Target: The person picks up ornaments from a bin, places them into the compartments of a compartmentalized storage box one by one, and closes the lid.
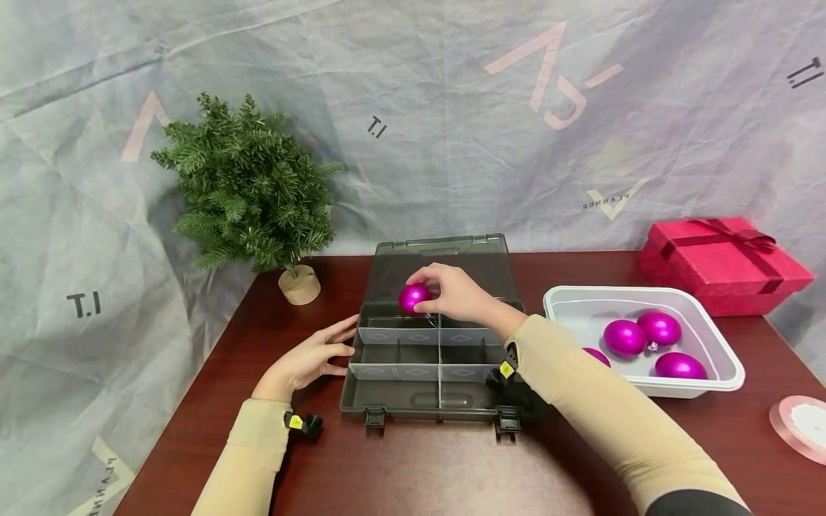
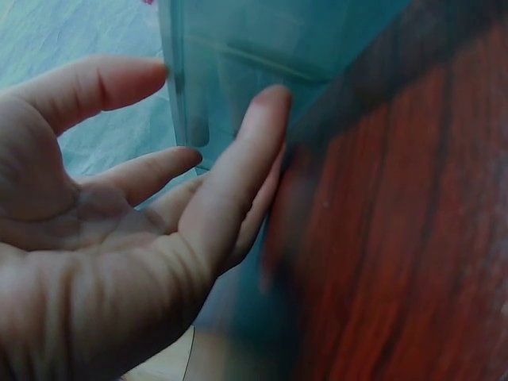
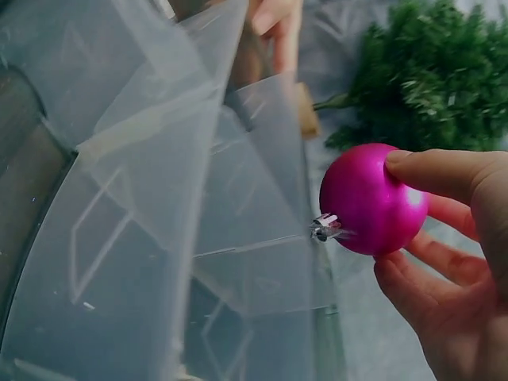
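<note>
A shiny magenta ball ornament (image 1: 413, 299) with a silver cap is pinched between the thumb and fingers of my right hand (image 1: 454, 292). The hand holds it over the back left part of a dark, see-through compartment box (image 1: 390, 395), whose lid (image 1: 445, 261) is swung back. Clear dividers (image 3: 151, 214) split the box into compartments; in the right wrist view they stand close beside the ornament (image 3: 369, 198). At the box's left side my left hand (image 1: 312, 358) has its fingers spread, with fingertips right at the wall. The left wrist view shows that hand (image 2: 119, 190) holding nothing.
A white tub (image 1: 710, 387) right of the box holds several magenta ball ornaments (image 1: 624, 338). Behind it sits a red gift box (image 1: 723, 265) with a bow. A small artificial tree (image 1: 252, 186) stands back left, and a pink ribbon roll (image 1: 800, 428) lies at the right edge.
</note>
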### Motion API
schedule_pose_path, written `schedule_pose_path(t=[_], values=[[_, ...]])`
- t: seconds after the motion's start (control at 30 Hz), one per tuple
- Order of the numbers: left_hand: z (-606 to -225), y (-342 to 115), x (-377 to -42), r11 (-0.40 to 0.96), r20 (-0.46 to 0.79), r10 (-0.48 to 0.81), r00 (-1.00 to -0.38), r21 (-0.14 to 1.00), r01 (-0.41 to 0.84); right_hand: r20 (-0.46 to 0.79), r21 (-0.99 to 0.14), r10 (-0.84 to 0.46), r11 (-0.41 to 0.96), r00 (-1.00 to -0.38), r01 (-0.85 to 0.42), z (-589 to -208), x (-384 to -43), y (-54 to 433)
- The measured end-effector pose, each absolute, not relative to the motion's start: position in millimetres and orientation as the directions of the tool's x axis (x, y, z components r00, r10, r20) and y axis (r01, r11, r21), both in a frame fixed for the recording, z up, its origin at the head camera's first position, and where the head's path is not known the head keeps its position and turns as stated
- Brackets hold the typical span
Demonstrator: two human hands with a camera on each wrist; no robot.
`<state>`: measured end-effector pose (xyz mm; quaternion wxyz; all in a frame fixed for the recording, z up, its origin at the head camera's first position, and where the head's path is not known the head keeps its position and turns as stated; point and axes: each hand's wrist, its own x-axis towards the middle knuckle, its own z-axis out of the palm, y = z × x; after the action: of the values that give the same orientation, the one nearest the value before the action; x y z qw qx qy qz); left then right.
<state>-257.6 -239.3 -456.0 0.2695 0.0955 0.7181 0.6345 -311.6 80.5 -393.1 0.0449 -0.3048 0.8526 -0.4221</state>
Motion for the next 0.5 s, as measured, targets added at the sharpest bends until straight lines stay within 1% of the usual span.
schedule_pose_path(t=[0.23, 0.5], values=[[-457.8, -239.4, -258.7, 0.176, -0.259, 0.497, -0.828, 0.965, -0.196, 0.121, -0.693, -0.589, 0.526, -0.799, -0.493, -408.6, -319.4, 72.0], [-457.0, -241.0, -257.4, 0.169, -0.255, 0.494, -0.831, 0.966, -0.196, 0.119, -0.626, -0.608, 0.568, -0.785, -0.534, -418.5, -318.7, 66.1]])
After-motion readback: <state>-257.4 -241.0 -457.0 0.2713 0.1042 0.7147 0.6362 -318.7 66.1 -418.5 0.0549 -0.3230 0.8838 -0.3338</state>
